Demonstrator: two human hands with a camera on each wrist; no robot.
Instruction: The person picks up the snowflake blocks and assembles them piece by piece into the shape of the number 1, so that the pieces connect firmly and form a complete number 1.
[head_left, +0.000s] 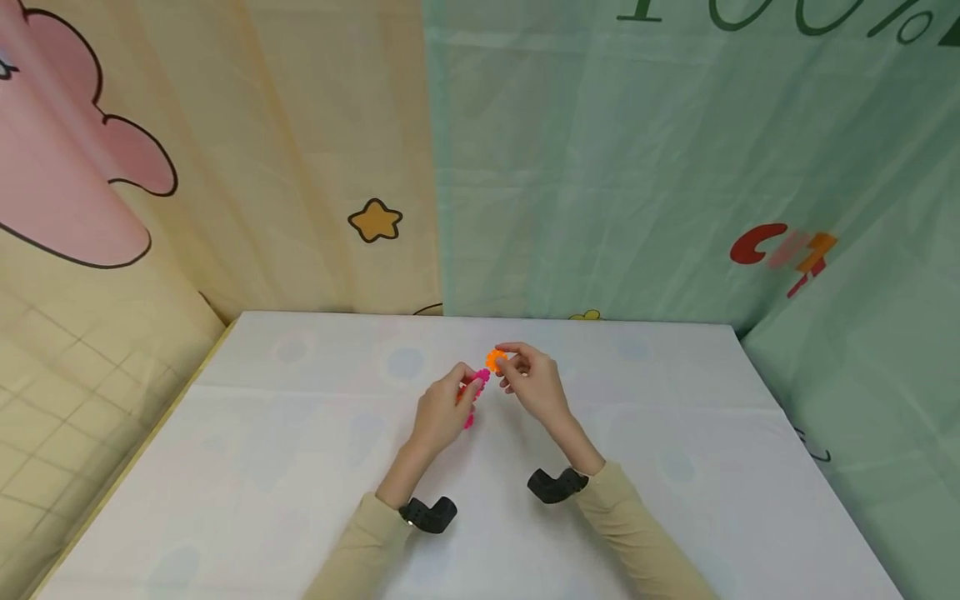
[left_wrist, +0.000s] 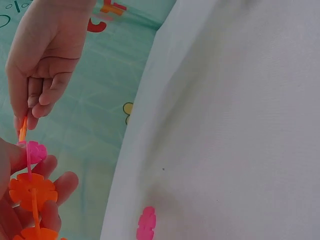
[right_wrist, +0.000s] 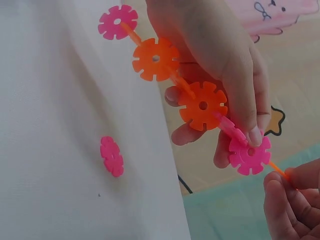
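Observation:
My left hand [head_left: 438, 414] pinches the pink notched disc [right_wrist: 251, 156] at one end of a chain of interlocking snowflake discs. Orange discs [right_wrist: 155, 60] make up the chain's middle, slotted crosswise into one another, and another pink disc [right_wrist: 111, 22] forms its far end. The chain runs along the left palm and past the curled fingers. Between thumb and fingertips, my right hand [head_left: 536, 385] holds a single orange disc [head_left: 495, 360]. Its edge meets the pink end disc in the right wrist view, the two set at an angle to each other.
A loose pink disc [right_wrist: 112, 156] is on the white-covered table [head_left: 300, 483], below the hands. Printed curtains [head_left: 585, 183] hang behind the table's far edge and along its sides. Each wrist carries a black camera mount [head_left: 557, 486].

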